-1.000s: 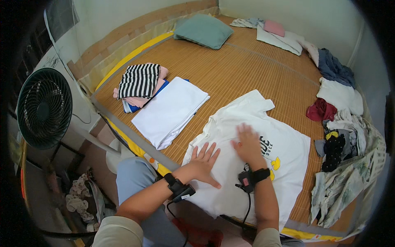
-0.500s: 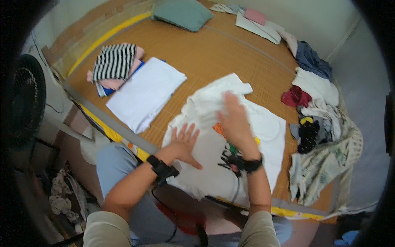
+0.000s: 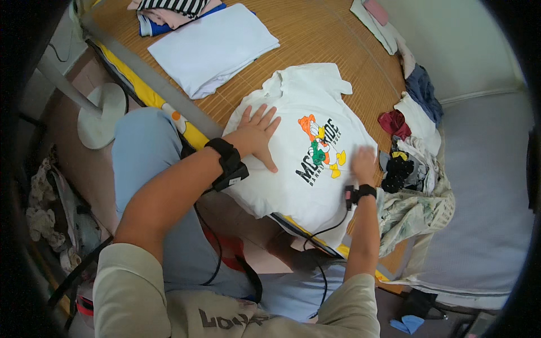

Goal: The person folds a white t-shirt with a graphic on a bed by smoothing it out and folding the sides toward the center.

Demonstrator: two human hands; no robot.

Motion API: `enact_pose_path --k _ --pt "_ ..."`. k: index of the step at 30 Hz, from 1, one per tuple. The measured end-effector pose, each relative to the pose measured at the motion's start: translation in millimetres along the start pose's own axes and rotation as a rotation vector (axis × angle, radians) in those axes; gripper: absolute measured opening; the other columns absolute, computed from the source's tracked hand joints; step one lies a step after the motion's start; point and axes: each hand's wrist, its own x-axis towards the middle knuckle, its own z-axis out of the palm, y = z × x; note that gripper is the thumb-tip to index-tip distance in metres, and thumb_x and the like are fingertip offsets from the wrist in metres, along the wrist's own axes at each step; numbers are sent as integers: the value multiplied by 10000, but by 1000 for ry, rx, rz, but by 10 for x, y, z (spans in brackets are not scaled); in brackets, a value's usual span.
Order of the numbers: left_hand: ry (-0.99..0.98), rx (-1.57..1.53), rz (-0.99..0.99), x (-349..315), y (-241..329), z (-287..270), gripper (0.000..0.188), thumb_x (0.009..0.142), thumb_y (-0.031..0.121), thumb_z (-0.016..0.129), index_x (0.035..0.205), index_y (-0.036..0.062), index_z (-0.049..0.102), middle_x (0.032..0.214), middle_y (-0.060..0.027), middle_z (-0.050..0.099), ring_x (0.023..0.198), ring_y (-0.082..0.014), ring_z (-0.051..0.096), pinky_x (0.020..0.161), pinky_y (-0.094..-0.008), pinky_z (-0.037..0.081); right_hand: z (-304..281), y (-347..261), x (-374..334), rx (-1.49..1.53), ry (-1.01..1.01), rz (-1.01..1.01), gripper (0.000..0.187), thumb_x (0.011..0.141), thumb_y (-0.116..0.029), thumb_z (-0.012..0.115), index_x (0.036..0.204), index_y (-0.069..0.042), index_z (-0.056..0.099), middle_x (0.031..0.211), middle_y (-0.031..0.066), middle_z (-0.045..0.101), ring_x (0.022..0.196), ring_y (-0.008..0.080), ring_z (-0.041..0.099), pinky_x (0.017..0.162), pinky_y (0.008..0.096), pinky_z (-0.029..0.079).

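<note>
A white T-shirt (image 3: 284, 186) with a colourful cartoon duck print lies spread out on the bamboo mat (image 3: 315, 34), its collar toward the far left. My left hand (image 3: 253, 136) rests flat on the shirt's left part, fingers spread and holding nothing. On the shirt's right edge is my right hand (image 3: 364, 163); its fingers are foreshortened and smeared, so their grip cannot be made out. A black band with a small device circles each wrist. Beyond the shirt, to the left, sits a folded white garment (image 3: 217, 48).
Folded striped, pink and blue clothes (image 3: 169, 12) lie at the far left. Along the right side runs a heap of mixed clothes (image 3: 414, 169), with a dark red piece (image 3: 394, 124). A fan's round base (image 3: 102, 115) stands on the floor at left. Cables hang from both wrists.
My right hand has moved from above the print to the shirt's right edge, uncovering the duck. My left hand stays flat on the shirt. The view has tilted downward.
</note>
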Motion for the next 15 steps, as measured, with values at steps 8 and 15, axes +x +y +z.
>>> enact_pose_path --k 8,15 --pt "114 -10 0 -44 -114 86 1294 501 725 667 1444 23 127 1508 -199 7 1389 -355 -78 1078 -526 -81 -340 -1930 -1401 160 -158 -939 661 825 -248 593 1383 -26 318 1420 191 329 1330 316 294 1057 470 250" --pt "69 -12 40 26 68 46 1309 500 727 668 1447 26 98 1507 -202 -19 1388 -353 -84 1074 -543 -74 -54 832 -756 -18 63 275 525 908 -248 410 1307 91 375 1328 299 396 1304 400 292 1093 432 198"
